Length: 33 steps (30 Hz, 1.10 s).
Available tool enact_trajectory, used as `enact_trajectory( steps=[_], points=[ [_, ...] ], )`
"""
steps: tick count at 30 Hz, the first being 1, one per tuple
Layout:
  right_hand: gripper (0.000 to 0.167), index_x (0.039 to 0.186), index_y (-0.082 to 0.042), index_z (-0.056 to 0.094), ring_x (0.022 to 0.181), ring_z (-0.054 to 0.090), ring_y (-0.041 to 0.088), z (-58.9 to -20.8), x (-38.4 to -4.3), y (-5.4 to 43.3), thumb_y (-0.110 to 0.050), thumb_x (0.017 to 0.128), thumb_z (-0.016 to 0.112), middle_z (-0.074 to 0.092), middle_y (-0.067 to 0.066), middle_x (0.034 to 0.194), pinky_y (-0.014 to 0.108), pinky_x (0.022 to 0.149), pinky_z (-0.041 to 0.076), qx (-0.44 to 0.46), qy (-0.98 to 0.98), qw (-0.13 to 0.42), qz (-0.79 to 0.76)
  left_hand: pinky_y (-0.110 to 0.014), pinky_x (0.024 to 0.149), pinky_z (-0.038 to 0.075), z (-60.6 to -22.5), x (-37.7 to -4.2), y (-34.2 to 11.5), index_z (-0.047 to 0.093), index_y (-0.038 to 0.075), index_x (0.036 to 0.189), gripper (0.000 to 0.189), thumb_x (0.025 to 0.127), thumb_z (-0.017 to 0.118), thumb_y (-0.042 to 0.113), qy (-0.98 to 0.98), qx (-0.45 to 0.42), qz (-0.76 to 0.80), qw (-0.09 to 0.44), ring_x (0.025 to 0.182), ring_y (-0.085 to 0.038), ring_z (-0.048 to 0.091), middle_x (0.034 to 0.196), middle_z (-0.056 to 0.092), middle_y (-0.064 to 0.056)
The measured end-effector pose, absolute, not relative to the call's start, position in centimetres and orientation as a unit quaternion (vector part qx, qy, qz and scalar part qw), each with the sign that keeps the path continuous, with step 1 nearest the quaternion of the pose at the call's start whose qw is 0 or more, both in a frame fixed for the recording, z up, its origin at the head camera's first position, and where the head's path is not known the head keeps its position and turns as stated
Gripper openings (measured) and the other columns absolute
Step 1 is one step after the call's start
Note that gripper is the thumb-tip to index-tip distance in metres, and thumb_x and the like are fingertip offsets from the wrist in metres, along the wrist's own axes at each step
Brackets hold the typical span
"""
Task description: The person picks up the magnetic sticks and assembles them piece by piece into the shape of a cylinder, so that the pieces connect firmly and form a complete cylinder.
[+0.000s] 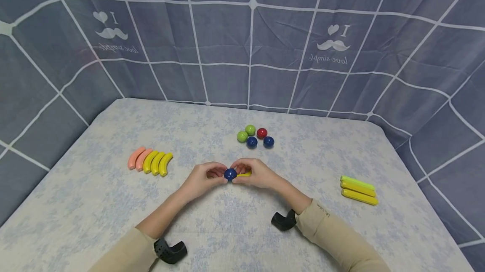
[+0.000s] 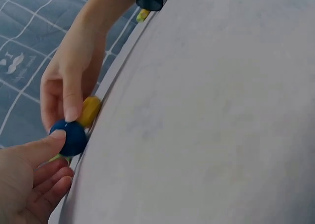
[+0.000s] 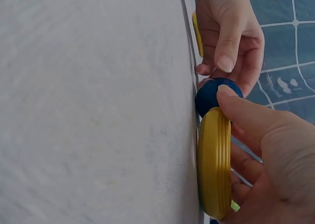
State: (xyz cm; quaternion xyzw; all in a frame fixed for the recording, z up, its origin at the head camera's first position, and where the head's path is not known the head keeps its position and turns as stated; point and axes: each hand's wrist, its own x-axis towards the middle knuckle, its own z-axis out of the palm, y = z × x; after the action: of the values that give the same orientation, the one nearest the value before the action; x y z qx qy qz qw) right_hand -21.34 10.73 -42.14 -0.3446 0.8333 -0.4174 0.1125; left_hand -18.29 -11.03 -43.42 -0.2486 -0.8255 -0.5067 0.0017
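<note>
A glossy dark blue ball (image 1: 230, 174) is between the two hands near the middle of the table. My left hand (image 1: 204, 179) pinches it from the left, its thumb (image 2: 51, 139) lying over the ball in the left wrist view. From the other side my right hand (image 1: 259, 173) grips the ball with thumb and fingers. Beside the ball, along the right palm, is a ridged, curved yellow piece (image 3: 215, 162), one end against the ball. Whether the two are joined, I cannot tell. Fingers hide part of both.
Beyond the hands lie green balls (image 1: 242, 136), a red ball (image 1: 262, 133) and blue balls (image 1: 268, 142). Curved pink pieces (image 1: 136, 158) and yellow pieces (image 1: 157, 163) line up at left. Straight yellow sticks (image 1: 359, 196) and a green stick (image 1: 357, 182) lie at right. A grid-patterned curtain (image 1: 223, 44) surrounds the table.
</note>
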Motion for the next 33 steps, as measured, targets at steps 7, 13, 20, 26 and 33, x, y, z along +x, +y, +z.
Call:
enact_trajectory(
  steps=[7, 13, 20, 26, 33],
  points=[
    [0.032, 0.107, -0.003, 0.063, 0.079, 0.056, 0.011, -42.1, -21.3, 10.8, -0.015, 0.079, 0.072, 0.061, 0.004, 0.085, 0.023, 0.070, 0.049, -0.336, 0.834, 0.120, -0.420, -0.045, 0.084, 0.047, -42.0, -19.3, -16.2, 0.063, -0.001, 0.107, 0.033, 0.075, 0.073, 0.003, -0.869, -0.273, -0.399, 0.107, 0.100, -0.031, 0.056, 0.108, 0.062, -0.014],
    [0.031, 0.107, 0.003, 0.061, 0.079, 0.056, 0.021, -40.4, -20.3, 10.6, -0.008, 0.079, 0.071, 0.062, 0.014, 0.085, 0.029, 0.069, 0.049, -0.336, 0.832, 0.119, -0.424, -0.050, 0.089, 0.041, -42.2, -19.7, -21.7, 0.064, 0.000, 0.108, 0.039, 0.071, 0.076, 0.002, -0.894, -0.277, -0.320, 0.145, 0.108, -0.035, 0.051, 0.114, 0.058, -0.017],
    [0.031, 0.107, 0.003, 0.061, 0.079, 0.056, 0.020, -41.0, -20.6, 10.6, -0.008, 0.079, 0.071, 0.062, 0.013, 0.086, 0.026, 0.069, 0.048, -0.340, 0.833, 0.117, -0.420, -0.059, 0.088, 0.034, -42.5, -18.9, -24.8, 0.061, 0.002, 0.113, 0.047, 0.069, 0.077, 0.007, -0.912, -0.273, -0.282, 0.120, 0.109, -0.041, 0.044, 0.120, 0.051, -0.019],
    [0.031, 0.106, -0.003, 0.063, 0.077, 0.055, 0.010, -42.1, -21.4, 10.9, -0.015, 0.079, 0.072, 0.061, 0.004, 0.084, 0.023, 0.068, 0.048, -0.342, 0.835, 0.114, -0.415, -0.063, 0.096, 0.020, -42.4, -18.8, -25.2, 0.062, 0.003, 0.114, 0.048, 0.068, 0.075, 0.008, -0.920, -0.280, -0.245, 0.121, 0.113, -0.042, 0.040, 0.124, 0.050, -0.021],
    [0.031, 0.106, -0.004, 0.063, 0.078, 0.055, 0.009, -42.1, -21.4, 10.9, -0.017, 0.079, 0.072, 0.061, 0.002, 0.084, 0.022, 0.068, 0.048, -0.344, 0.834, 0.117, -0.415, -0.061, 0.096, 0.019, -42.3, -18.8, -25.1, 0.064, 0.006, 0.114, 0.046, 0.071, 0.077, 0.017, -0.932, -0.274, -0.203, 0.123, 0.113, -0.040, 0.039, 0.124, 0.050, -0.019]
  ],
)
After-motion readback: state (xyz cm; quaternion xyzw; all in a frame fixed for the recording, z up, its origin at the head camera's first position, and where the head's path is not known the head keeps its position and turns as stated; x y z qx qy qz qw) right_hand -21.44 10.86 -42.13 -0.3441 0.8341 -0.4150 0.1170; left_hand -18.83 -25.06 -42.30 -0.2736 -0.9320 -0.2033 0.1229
